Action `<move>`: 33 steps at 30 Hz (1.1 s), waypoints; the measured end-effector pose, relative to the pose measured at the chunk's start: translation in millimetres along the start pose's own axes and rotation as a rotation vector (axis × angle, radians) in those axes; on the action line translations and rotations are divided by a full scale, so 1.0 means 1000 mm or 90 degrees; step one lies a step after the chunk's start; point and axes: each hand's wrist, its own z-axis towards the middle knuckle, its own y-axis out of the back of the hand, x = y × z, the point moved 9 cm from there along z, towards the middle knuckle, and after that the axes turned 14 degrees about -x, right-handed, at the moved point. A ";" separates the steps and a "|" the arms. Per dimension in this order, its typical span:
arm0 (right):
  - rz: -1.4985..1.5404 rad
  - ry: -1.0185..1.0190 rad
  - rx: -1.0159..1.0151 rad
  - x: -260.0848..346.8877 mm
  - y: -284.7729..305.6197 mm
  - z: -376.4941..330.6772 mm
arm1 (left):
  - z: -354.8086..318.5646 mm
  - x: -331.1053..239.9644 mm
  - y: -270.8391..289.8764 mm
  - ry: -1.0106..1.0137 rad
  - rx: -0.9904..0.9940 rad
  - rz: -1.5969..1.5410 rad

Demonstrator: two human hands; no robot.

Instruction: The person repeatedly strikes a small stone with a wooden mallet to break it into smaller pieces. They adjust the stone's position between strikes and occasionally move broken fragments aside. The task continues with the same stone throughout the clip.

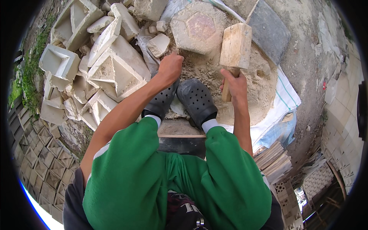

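Observation:
My right hand is wrapped round the handle of a wooden mallet, its blocky head raised over the sandy heap. My left hand is closed in a fist just beyond my left shoe; whatever its fingers hold, if anything, is hidden. Beyond it lies a thick hexagonal block with a pinkish patch in the middle of its top. A pale broken chunk sits close by my left hand. Crumbly, light-brown powder spreads under and around the mallet, on a white woven sack.
Cast blocks with triangular hollows are piled on the left. A dark grey slab lies at the far right of the sack. My grey clogs stand between my hands. Thin wooden strips are stacked at the near right.

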 end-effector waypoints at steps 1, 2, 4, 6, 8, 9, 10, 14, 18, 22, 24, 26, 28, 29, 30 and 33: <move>0.000 -0.001 0.000 0.000 0.000 0.000 | 0.001 0.003 -0.003 0.006 0.009 0.008; -0.001 -0.002 0.000 -0.001 0.000 0.001 | 0.002 0.004 -0.003 0.000 0.006 -0.003; 0.001 -0.003 0.000 -0.002 0.001 0.003 | 0.004 0.006 -0.001 -0.014 -0.001 -0.024; 0.005 -0.003 0.003 -0.004 0.000 0.004 | 0.005 0.009 0.005 -0.029 -0.022 -0.059; 0.002 -0.007 0.003 -0.004 0.000 0.004 | 0.008 0.016 0.005 -0.014 -0.011 -0.079; 0.000 -0.011 0.001 -0.005 0.001 0.004 | 0.012 0.018 0.009 0.008 0.012 -0.082; 0.001 -0.013 0.002 -0.006 0.001 0.005 | 0.015 0.018 0.012 0.030 0.036 -0.086; 0.004 -0.012 -0.005 -0.010 0.002 0.008 | 0.037 -0.005 0.054 0.024 0.017 -0.125; -0.001 -0.005 0.000 -0.009 0.001 0.007 | 0.076 -0.025 0.077 0.020 -0.053 -0.239; -0.008 -0.005 -0.007 -0.007 0.002 0.006 | 0.103 -0.035 0.081 -0.035 -0.141 -0.257; -0.001 0.007 -0.005 -0.006 0.002 0.005 | 0.103 -0.033 0.075 -0.024 -0.123 -0.271; -0.028 0.041 -0.012 -0.002 0.002 0.004 | 0.100 -0.030 0.073 -0.007 -0.120 -0.302; -0.042 0.080 -0.016 0.004 -0.002 0.003 | 0.095 -0.025 0.070 0.011 -0.133 -0.351; -0.044 0.102 -0.015 0.009 -0.008 0.004 | 0.093 -0.021 0.067 0.029 -0.135 -0.383; -0.046 0.127 -0.013 0.014 -0.013 0.004 | 0.092 -0.017 0.065 0.047 -0.138 -0.415; -0.043 0.183 0.028 0.034 -0.034 -0.004 | 0.087 -0.010 0.071 0.075 -0.190 -0.396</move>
